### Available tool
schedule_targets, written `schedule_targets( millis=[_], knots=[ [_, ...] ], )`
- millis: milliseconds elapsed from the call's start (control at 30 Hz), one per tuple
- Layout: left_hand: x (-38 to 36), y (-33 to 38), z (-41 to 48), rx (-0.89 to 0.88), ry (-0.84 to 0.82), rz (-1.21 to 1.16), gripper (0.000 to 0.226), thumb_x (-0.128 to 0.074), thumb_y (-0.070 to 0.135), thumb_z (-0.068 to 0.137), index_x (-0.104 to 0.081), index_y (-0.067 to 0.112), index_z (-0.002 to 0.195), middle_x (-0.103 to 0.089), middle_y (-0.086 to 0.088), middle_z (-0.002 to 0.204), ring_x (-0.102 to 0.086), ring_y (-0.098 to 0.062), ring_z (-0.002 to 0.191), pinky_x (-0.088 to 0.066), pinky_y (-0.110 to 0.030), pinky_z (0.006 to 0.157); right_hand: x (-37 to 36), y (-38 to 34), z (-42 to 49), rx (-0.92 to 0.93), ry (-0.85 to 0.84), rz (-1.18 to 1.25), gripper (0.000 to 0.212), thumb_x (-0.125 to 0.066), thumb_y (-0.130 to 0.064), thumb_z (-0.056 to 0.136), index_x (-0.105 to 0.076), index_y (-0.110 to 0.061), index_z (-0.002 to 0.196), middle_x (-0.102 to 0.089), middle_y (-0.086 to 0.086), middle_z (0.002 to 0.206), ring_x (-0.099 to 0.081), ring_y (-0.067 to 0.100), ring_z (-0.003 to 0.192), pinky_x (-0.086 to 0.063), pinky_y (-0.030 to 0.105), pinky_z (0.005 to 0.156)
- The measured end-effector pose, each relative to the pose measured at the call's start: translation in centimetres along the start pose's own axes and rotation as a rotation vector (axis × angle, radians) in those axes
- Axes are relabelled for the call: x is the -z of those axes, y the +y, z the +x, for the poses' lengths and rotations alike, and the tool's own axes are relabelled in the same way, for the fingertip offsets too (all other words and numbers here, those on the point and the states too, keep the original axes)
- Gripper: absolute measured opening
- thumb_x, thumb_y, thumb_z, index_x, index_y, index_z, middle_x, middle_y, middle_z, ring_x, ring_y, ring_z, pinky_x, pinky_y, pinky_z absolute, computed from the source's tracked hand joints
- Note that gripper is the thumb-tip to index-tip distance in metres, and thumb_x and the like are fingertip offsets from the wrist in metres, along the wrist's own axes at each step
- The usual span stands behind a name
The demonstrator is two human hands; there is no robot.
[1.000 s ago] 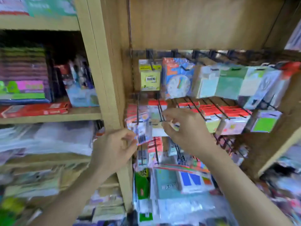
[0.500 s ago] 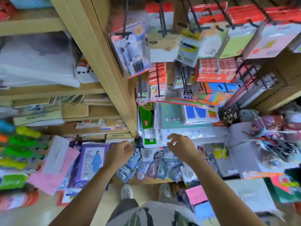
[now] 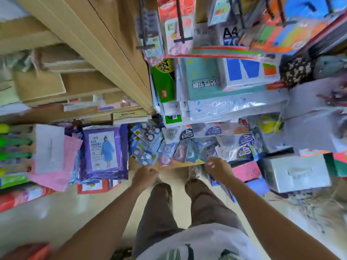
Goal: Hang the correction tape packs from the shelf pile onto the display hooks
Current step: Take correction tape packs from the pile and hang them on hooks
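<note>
A loose pile of correction tape packs [image 3: 187,147] in clear and blue wrappers lies on a low shelf in front of my legs. My right hand [image 3: 217,168] is at the pile's front edge, fingers curled and pinching the near edge of one clear pack [image 3: 207,155]. My left hand [image 3: 145,174] is a closed fist just below the blue-carded packs [image 3: 144,147] at the pile's left end; I see nothing in it. Black display hooks [image 3: 180,25] with hanging goods stick out at the top of the view, far above both hands.
A wooden shelf upright [image 3: 105,49] runs diagonally at upper left. Purple raincoat packs [image 3: 104,151] lie left of the pile, and a grey box [image 3: 294,171] and pink items to its right. Paper packs [image 3: 206,79] are stacked behind. My legs and the tiled floor fill the bottom.
My view has swung down from the hooks to the low shelf. Both hands dropped from the hooks to the pile, then drew back to its front edge.
</note>
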State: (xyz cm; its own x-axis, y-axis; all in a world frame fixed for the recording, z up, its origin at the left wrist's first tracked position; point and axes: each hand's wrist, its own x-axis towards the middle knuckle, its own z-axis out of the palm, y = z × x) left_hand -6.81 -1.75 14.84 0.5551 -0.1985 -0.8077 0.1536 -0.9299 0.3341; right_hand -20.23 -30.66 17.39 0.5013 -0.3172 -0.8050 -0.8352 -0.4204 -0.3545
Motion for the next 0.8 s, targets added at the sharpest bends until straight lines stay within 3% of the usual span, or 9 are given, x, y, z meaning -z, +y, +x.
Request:
schedule_targets(
  millis=[100, 200, 267, 400, 533, 667, 800],
  knots=[
    [0.0, -0.5, 3.3, 0.024, 0.036, -0.029, 0.034, -0.055, 0.057, 0.062, -0.069, 0.03, 0.076, -0.07, 0.006, 0.078, -0.07, -0.019, 0.087, -0.051, -0.03, 0.076, -2.6, 0.1, 2.9, -0.011, -0.031, 0.025, 0.013, -0.061, -0.024, 0.09, -0.073, -0.02, 0.091, -0.074, 0.012, 0.1, -0.068, 0.031, 0.098, -0.046, 0.029, 0.073],
    [0.3, -1.6, 7.7, 0.008, 0.088, -0.028, 0.032, -0.058, 0.051, 0.067, -0.068, 0.025, 0.083, -0.075, 0.002, 0.084, -0.07, -0.02, 0.087, -0.051, -0.03, 0.075, -5.4, -0.5, 5.8, -0.003, -0.089, 0.052, 0.022, -0.067, -0.028, 0.09, -0.073, -0.019, 0.108, -0.074, 0.004, 0.104, -0.067, 0.023, 0.101, -0.045, 0.026, 0.077],
    [0.6, -2.6, 10.3, -0.027, 0.144, 0.027, 0.034, -0.063, 0.044, 0.071, -0.071, 0.022, 0.096, -0.076, -0.002, 0.095, -0.07, -0.025, 0.092, -0.055, -0.038, 0.08, -7.3, -1.4, 7.7, 0.005, -0.106, 0.108, 0.027, -0.07, -0.032, 0.089, -0.072, -0.02, 0.113, -0.073, 0.004, 0.104, -0.066, 0.022, 0.099, -0.043, 0.026, 0.077],
    [0.9, -5.2, 14.9, -0.264, 0.188, 0.303, 0.046, -0.076, 0.017, 0.08, -0.065, 0.014, 0.124, -0.066, -0.012, 0.12, -0.062, -0.035, 0.111, -0.051, -0.043, 0.09, -11.9, -3.0, 11.3, 0.046, -0.148, 0.129, 0.032, -0.07, -0.033, 0.089, -0.069, -0.018, 0.118, -0.071, 0.003, 0.107, -0.064, 0.021, 0.102, -0.043, 0.027, 0.081],
    [0.9, -7.8, 17.8, -0.493, 0.179, 0.547, 0.058, -0.081, 0.018, 0.073, -0.064, 0.021, 0.128, -0.057, -0.008, 0.126, -0.054, -0.036, 0.112, -0.047, -0.046, 0.092, -15.8, -4.1, 13.5, 0.039, -0.146, 0.172, 0.031, -0.07, -0.036, 0.089, -0.069, -0.02, 0.115, -0.07, 0.001, 0.102, -0.064, 0.019, 0.096, -0.044, 0.027, 0.078],
    [1.5, -9.4, 18.7, -0.589, 0.2, 0.797, 0.076, -0.082, 0.02, 0.063, -0.057, 0.031, 0.134, -0.053, -0.004, 0.124, -0.047, -0.031, 0.109, -0.037, -0.044, 0.089, -18.8, -4.6, 14.1, 0.017, -0.131, 0.227, 0.03, -0.072, -0.036, 0.088, -0.07, -0.02, 0.113, -0.066, -0.006, 0.092, -0.064, 0.014, 0.091, -0.042, 0.023, 0.069],
    [1.8, -9.2, 19.4, -0.606, 0.261, 0.841, 0.065, -0.085, 0.021, 0.067, -0.058, 0.03, 0.126, -0.055, -0.005, 0.117, -0.047, -0.031, 0.109, -0.038, -0.046, 0.087, -21.0, -6.1, 14.3, 0.0, -0.149, 0.302, 0.034, -0.074, -0.035, 0.086, -0.067, -0.019, 0.115, -0.066, -0.005, 0.094, -0.063, 0.014, 0.089, -0.043, 0.018, 0.064]
  ],
)
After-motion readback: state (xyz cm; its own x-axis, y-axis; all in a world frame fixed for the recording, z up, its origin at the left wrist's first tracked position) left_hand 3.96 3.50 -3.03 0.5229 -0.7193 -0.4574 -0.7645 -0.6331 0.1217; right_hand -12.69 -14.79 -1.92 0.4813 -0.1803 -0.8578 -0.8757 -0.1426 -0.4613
